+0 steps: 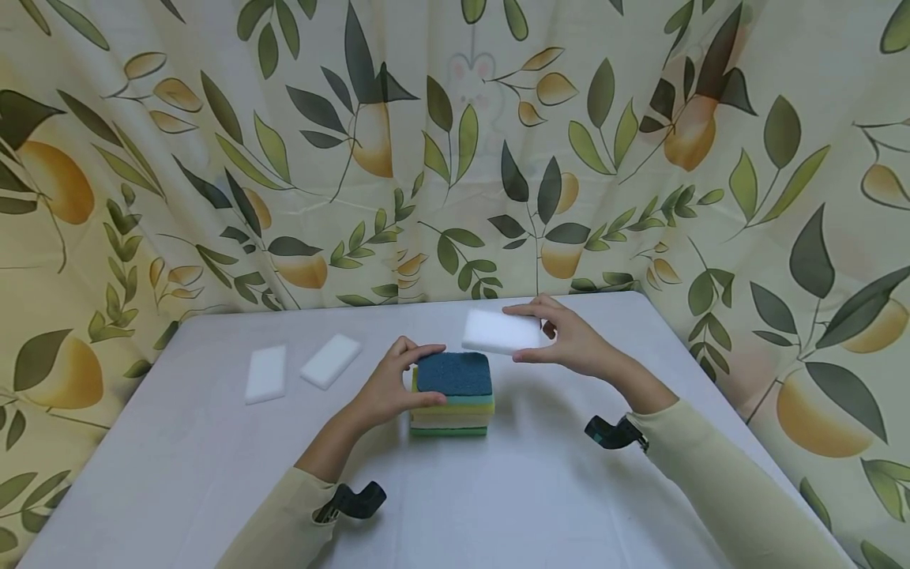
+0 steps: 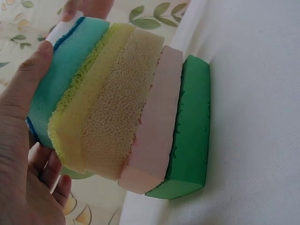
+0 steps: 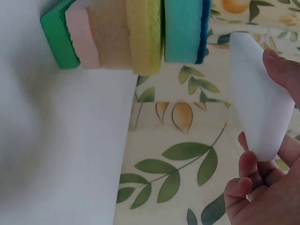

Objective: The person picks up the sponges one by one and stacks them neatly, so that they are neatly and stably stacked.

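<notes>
A stack of sponges stands on the table; from the bottom, a green sponge [image 2: 192,126], a pale pink sponge [image 2: 152,122], a coarse beige sponge [image 2: 122,98], a yellow sponge [image 2: 77,136] and a teal sponge with a dark blue scouring top [image 1: 455,373]. My left hand [image 1: 389,385] holds that blue-topped sponge from the left, thumb on the near side and fingers on the far side. Above and right of the stack, my right hand [image 1: 572,340] grips a white sponge block [image 1: 498,330] by its right end. In the right wrist view, the white block [image 3: 255,89] is apart from the stack.
Two more white sponge blocks lie flat on the left of the table, one upright to my view [image 1: 266,374] and one slanted [image 1: 330,361]. A white cloth covers the table [image 1: 540,506]. A leaf-and-fruit patterned curtain [image 1: 455,205] hangs behind and at both sides.
</notes>
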### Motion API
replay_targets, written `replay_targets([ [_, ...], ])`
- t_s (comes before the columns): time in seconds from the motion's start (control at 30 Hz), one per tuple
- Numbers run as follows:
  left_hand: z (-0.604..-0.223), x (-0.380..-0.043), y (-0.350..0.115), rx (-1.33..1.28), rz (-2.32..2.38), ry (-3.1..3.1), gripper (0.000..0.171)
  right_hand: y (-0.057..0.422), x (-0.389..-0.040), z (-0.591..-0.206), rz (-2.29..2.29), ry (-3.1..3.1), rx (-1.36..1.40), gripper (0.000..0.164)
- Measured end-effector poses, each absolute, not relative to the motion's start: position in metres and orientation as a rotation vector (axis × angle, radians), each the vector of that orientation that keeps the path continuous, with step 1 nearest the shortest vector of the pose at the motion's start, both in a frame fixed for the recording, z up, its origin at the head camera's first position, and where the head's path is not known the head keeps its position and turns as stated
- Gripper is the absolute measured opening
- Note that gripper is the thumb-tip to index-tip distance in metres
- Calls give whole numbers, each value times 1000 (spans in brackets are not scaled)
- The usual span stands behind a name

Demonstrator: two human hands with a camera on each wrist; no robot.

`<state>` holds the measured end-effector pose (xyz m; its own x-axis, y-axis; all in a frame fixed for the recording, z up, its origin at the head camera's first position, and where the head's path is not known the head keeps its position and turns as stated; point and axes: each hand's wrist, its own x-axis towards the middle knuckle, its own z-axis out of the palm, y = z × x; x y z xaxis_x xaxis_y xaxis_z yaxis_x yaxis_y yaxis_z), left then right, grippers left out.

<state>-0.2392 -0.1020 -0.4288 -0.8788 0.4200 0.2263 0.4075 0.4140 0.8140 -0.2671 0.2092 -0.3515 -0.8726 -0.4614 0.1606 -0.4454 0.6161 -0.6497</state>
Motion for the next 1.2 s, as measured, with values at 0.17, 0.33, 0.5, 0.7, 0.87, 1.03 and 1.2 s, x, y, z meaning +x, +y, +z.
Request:
replay_targets([
  [0.17, -429, -240, -102, 754, 1511, 2631, 76, 201, -261, -351, -1146, 2763, -833, 69],
  [0.33, -429, -240, -102, 738, 1509, 2637, 74, 193, -255, -352, -1160, 2743, -867, 69],
  [0.5, -429, -240, -102, 727, 1514, 2640, 76, 187, -253, -358, -1171, 2727, -900, 67],
  [0.7, -431, -241, -102, 732, 1519, 2647, 80, 179, -250, -363, -1225, 2688, -951, 65],
  [0.87, -431, -241, -103, 732, 1538, 2635, 81, 172, -247, -365, -1266, 2649, -974, 66],
  [1.03, -431, -240, -103, 729, 1542, 2630, 79, 167, -246, -367, -1278, 2619, -968, 68],
  [1.2, -430, -240, -103, 737, 1543, 2632, 79, 164, -247, -371, -1283, 2617, -988, 68],
])
